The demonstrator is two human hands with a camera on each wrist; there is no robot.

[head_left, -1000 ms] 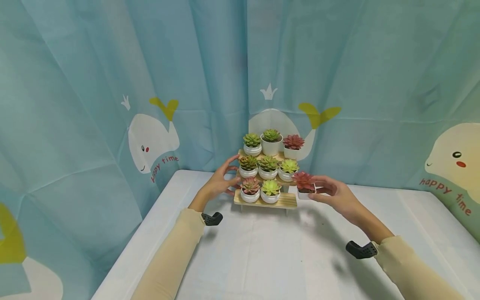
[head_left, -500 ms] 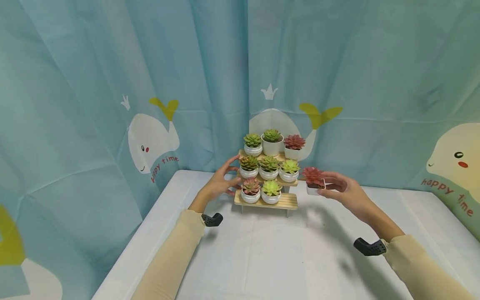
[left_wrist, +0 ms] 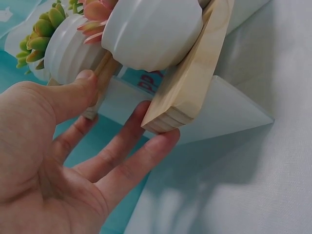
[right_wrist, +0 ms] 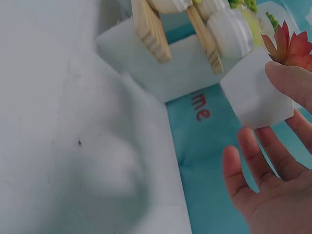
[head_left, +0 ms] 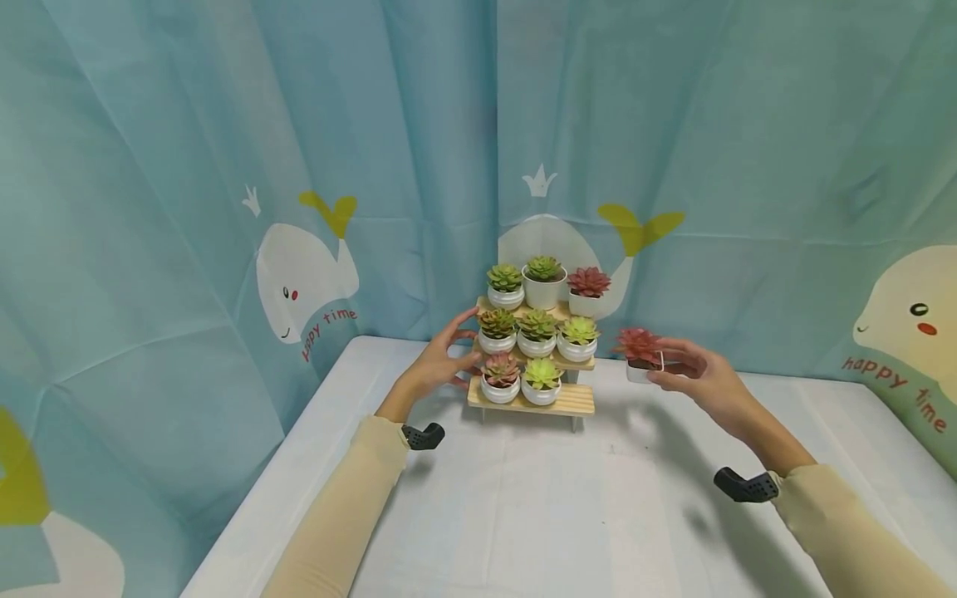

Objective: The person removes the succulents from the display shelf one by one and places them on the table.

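Note:
A three-tier wooden stand (head_left: pixel 574 399) holds several potted succulents, with two on its lowest tier at the left and middle. At the stand's left side, the left hand (head_left: pixel 431 368) touches the ends of the tiers; the left wrist view shows its thumb on one wooden end (left_wrist: pixel 103 80) and fingertips against another (left_wrist: pixel 170 109). Held in the air right of the stand is a red succulent (head_left: pixel 640 345) in a square white pot (right_wrist: pixel 257 90). The right hand (head_left: pixel 710 384) pinches that pot between thumb and fingers, apart from the stand.
A white cloth covers the table (head_left: pixel 523 515). Behind it hangs a blue-green curtain (head_left: pixel 426 124) printed with whales, close to the back of the stand. Dark devices are worn on both wrists.
The right hand has moved to the right with the red succulent, away from the stand. The left hand has stayed at the stand's left side.

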